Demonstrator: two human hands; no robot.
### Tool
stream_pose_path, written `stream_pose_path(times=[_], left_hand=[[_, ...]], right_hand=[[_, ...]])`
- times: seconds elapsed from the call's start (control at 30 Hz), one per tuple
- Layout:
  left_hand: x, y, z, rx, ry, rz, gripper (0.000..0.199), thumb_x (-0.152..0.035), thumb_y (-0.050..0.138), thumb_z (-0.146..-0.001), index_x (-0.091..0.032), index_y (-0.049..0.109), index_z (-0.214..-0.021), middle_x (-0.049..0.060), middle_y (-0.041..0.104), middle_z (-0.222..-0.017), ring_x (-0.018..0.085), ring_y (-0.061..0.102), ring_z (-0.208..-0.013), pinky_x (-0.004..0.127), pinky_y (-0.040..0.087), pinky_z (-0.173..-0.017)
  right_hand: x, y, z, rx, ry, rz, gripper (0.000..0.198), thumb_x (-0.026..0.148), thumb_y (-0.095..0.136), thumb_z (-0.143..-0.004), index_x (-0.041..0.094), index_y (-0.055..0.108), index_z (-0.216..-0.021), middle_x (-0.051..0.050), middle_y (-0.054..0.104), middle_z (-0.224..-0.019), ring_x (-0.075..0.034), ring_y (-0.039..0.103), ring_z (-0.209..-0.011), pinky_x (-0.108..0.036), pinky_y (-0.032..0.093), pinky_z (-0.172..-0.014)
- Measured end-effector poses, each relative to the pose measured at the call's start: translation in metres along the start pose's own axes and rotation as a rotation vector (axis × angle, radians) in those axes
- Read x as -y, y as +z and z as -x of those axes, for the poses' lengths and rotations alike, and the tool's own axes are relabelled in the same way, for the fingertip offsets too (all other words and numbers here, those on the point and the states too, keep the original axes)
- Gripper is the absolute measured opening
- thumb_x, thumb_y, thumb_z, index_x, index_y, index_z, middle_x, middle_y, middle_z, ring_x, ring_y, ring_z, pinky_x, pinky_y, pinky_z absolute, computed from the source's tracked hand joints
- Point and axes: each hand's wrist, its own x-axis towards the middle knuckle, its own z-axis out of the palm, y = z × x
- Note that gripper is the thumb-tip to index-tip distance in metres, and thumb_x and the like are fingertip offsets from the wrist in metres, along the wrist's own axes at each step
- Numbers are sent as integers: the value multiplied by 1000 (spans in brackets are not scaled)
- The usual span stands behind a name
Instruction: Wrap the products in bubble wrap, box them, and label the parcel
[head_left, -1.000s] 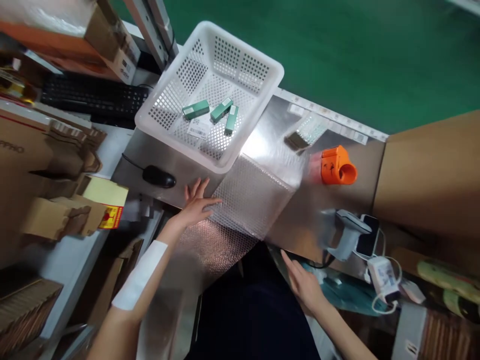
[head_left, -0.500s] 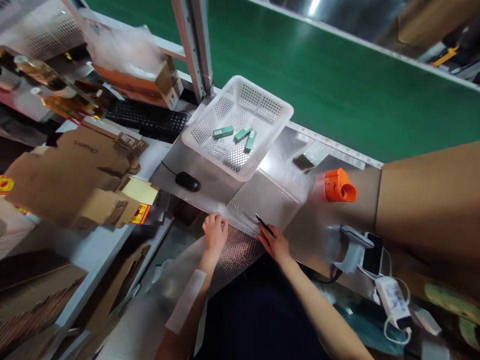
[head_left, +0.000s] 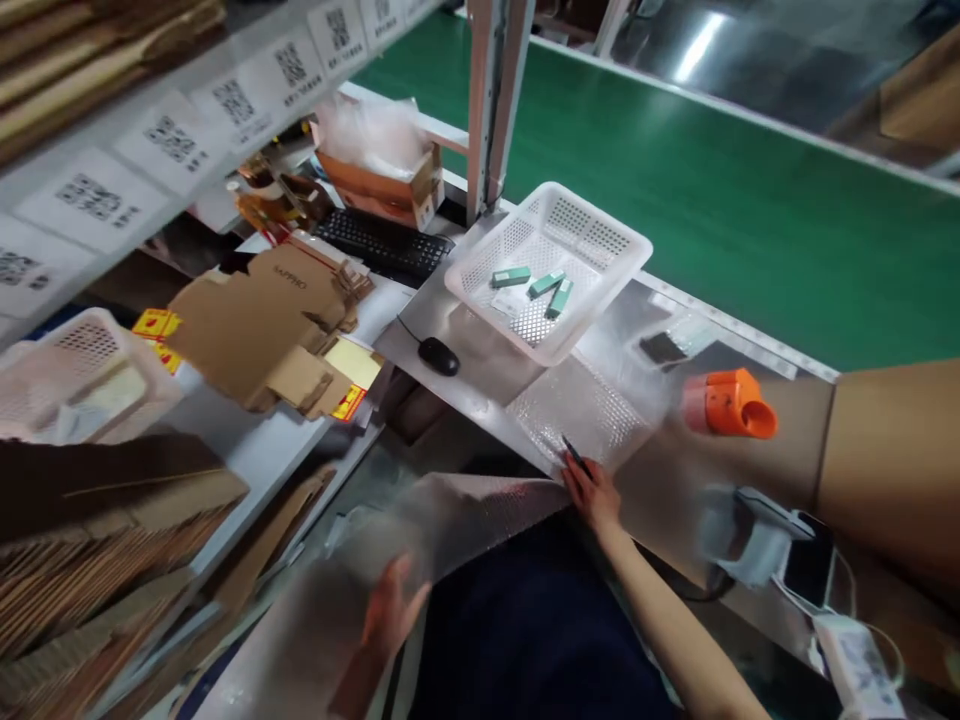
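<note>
A slim black pen (head_left: 576,456) is gripped in my right hand (head_left: 594,492), which rests at the table's front edge. Under its tip lies clear bubble wrap (head_left: 581,400), spread on the metal table. A loose sheet of the same wrap (head_left: 480,505) hangs from the edge toward my lap and the lower left. My left hand (head_left: 391,608) is low beside that sheet, somewhat blurred, thumb and fingers apart. Past the wrap stands a white perforated basket (head_left: 491,320) holding three small green boxes (head_left: 546,284).
A black mouse (head_left: 439,356) and keyboard (head_left: 382,243) are left of the basket. Flattened cardboard (head_left: 247,320) covers the left bench. To the right are an orange tape dispenser (head_left: 731,403), a scanner (head_left: 757,535), a phone (head_left: 808,562) and a large carton (head_left: 892,470). A green conveyor (head_left: 675,190) runs behind.
My left hand has left the table edge and dropped down and left, and the wrap's near part has lifted away from the edge. The right hand keeps the pen. My view has swung left.
</note>
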Motion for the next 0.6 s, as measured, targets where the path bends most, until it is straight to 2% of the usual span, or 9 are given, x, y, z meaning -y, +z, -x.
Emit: stream_pose_path(times=[0.03, 0.1, 0.13, 0.17, 0.23, 0.27, 0.33, 0.5, 0.6], left_hand=[[-11, 0, -11, -17, 42, 0, 64, -47, 53, -90, -29, 50, -151, 15, 47, -165, 30, 43, -155, 44, 39, -129], [-43, 0, -42, 12, 236, -52, 94, -49, 63, -84, -22, 26, -166, 15, 15, -178, 31, 12, -165, 49, 16, -138], [-62, 1, -59, 61, 317, -57, 98, -46, 66, -82, -24, 23, -167, 13, 16, -178, 29, 10, -166, 48, 13, -139], [-80, 2, -73, 106, 363, -58, 91, -43, 68, -81, -28, 32, -164, 12, 30, -175, 30, 21, -164, 47, 20, -137], [-104, 6, -90, 184, 368, -78, 55, -28, 56, -88, -27, 60, -144, 15, 65, -148, 33, 56, -144, 51, 45, -123], [-109, 8, -92, 199, 351, -89, 45, -23, 49, -91, -24, 67, -133, 16, 72, -134, 33, 66, -132, 52, 53, -113], [-106, 12, -87, 189, 316, -107, 44, -16, 38, -95, -20, 69, -125, 17, 74, -125, 33, 72, -121, 52, 58, -101], [-89, 12, -66, 150, 261, -108, 44, -16, 37, -95, -22, 68, -126, 17, 70, -130, 33, 69, -125, 49, 56, -101], [-88, 4, -59, 139, 154, -70, 38, -18, 44, -97, -26, 70, -123, 14, 72, -128, 30, 69, -126, 45, 56, -102]], right_hand=[[0, 0, -1, 5, 9, 0, 44, 40, 45, -107, 21, 76, -131, -17, 74, -117, -26, 70, -104, -32, 60, -80], [1, -1, -2, 12, 13, 10, 45, 41, 44, -107, 21, 74, -134, -17, 73, -119, -26, 70, -106, -30, 58, -77], [1, -2, -3, 18, 14, 21, 45, 41, 44, -107, 22, 74, -135, -16, 72, -120, -26, 70, -106, -29, 57, -74], [2, -4, -4, 27, 13, 33, 45, 41, 44, -107, 22, 74, -135, -16, 72, -121, -25, 70, -106, -27, 56, -71], [3, -7, -7, 42, 8, 61, 44, 41, 45, -106, 24, 75, -133, -15, 73, -119, -24, 71, -102, -26, 54, -66], [3, -8, -8, 48, 5, 74, 43, 40, 45, -105, 24, 75, -132, -14, 73, -119, -24, 71, -100, -25, 54, -64], [4, -9, -10, 58, 0, 95, 43, 39, 44, -105, 24, 75, -133, -14, 74, -120, -24, 71, -98, -26, 53, -63], [3, -4, -12, 81, 27, 105, 43, 38, 46, -104, 24, 74, -133, -15, 73, -120, -25, 71, -98, -28, 54, -65], [-1, -2, -14, 88, 20, 84, 42, 38, 48, -102, 25, 74, -132, -15, 73, -121, -25, 71, -95, -29, 55, -63]])
